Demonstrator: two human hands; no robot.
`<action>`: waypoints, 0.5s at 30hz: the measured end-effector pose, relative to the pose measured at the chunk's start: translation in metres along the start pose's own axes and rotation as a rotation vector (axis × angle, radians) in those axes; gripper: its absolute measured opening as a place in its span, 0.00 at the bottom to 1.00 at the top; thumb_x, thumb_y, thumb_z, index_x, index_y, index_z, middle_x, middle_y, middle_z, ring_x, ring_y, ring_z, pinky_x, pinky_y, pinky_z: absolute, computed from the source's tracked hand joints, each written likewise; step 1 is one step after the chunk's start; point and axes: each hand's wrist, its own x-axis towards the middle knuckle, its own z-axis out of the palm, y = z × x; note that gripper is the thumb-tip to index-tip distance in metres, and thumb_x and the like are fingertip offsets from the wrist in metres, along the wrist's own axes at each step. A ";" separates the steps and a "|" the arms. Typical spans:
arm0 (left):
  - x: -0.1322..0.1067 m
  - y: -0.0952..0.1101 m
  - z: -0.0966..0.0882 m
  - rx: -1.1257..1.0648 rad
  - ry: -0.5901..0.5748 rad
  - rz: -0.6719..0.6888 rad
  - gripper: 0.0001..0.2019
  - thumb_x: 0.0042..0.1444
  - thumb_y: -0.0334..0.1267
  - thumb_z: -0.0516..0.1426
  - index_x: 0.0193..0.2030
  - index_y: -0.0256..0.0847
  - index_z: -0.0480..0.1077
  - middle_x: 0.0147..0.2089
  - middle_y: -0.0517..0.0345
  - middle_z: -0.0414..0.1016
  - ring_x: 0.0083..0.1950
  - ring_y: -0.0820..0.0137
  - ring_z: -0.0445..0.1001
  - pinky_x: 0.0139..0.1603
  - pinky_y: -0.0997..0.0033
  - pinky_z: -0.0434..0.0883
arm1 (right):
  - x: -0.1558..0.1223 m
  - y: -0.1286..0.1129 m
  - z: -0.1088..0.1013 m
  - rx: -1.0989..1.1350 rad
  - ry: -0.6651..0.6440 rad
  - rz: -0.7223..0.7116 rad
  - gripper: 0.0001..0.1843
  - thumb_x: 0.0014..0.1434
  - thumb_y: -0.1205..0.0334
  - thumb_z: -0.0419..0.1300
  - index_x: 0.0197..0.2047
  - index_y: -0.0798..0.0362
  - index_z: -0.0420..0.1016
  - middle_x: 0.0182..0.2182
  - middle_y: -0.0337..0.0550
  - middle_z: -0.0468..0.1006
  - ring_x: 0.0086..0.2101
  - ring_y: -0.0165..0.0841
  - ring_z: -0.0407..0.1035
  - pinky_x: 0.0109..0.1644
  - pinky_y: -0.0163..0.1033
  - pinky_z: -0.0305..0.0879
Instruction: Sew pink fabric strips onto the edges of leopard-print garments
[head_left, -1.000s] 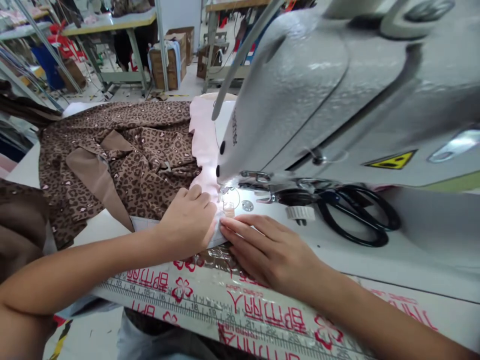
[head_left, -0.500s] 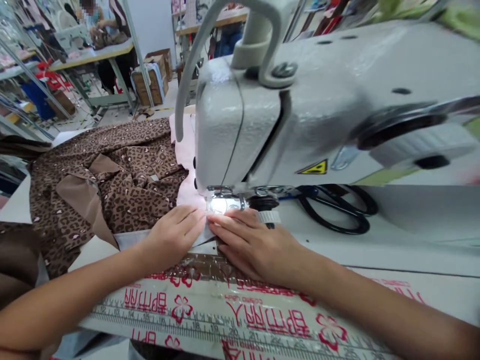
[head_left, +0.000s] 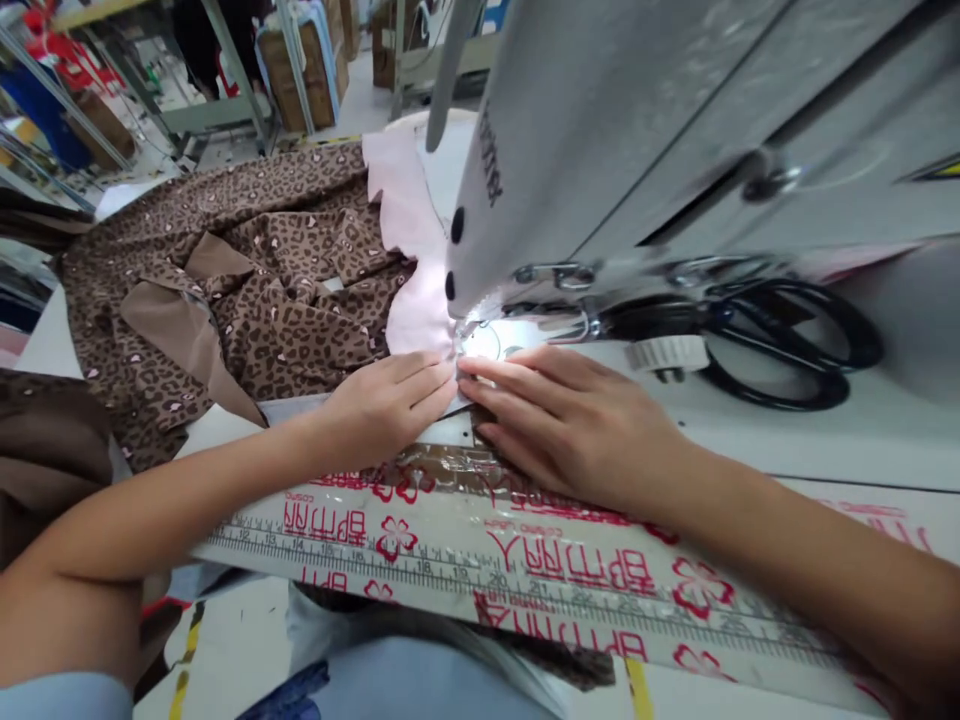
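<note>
Flat on the sewing work lies my left hand [head_left: 394, 400], fingers stretched toward the needle area and its thumb hidden. Its fingertips press the near end of a pale pink ruffled strip [head_left: 420, 290]. My right hand [head_left: 577, 415] lies palm down from the other side, fingers slightly spread, fingertips almost meeting the left ones. Just beyond them is the lit presser-foot area of a sewing machine [head_left: 540, 180]; the needle cannot be made out. Brown leopard-print fabric [head_left: 300, 270] adjoins the pink strip on the left, with plain brown pieces [head_left: 169, 325] among it.
Black-handled scissors [head_left: 795, 340] lie under the machine arm beside a white ridged knob [head_left: 667, 353]. A ruler [head_left: 420, 575] is taped along the table's front edge, under red-printed tape. Cardboard boxes [head_left: 296, 75] and table legs [head_left: 240, 90] stand behind.
My view has tilted down and moved closer, so the machine head sits higher and further right. Both hands stay at the needle area with fingertips together; the fabric looks much the same.
</note>
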 end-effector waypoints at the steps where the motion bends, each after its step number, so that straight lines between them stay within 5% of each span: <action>1: 0.000 -0.001 0.001 -0.004 -0.002 0.003 0.12 0.62 0.29 0.46 0.45 0.24 0.67 0.47 0.42 0.72 0.54 0.63 0.68 0.56 0.64 0.69 | 0.000 0.000 0.000 0.000 -0.002 0.002 0.16 0.60 0.63 0.53 0.49 0.62 0.70 0.50 0.50 0.71 0.42 0.40 0.68 0.44 0.46 0.65; 15: 0.001 -0.022 0.000 0.060 0.005 0.068 0.13 0.62 0.30 0.46 0.46 0.26 0.67 0.48 0.46 0.72 0.54 0.65 0.66 0.57 0.66 0.69 | 0.003 0.001 0.014 -0.237 0.094 0.037 0.15 0.62 0.61 0.51 0.47 0.59 0.72 0.41 0.52 0.74 0.39 0.42 0.68 0.37 0.44 0.65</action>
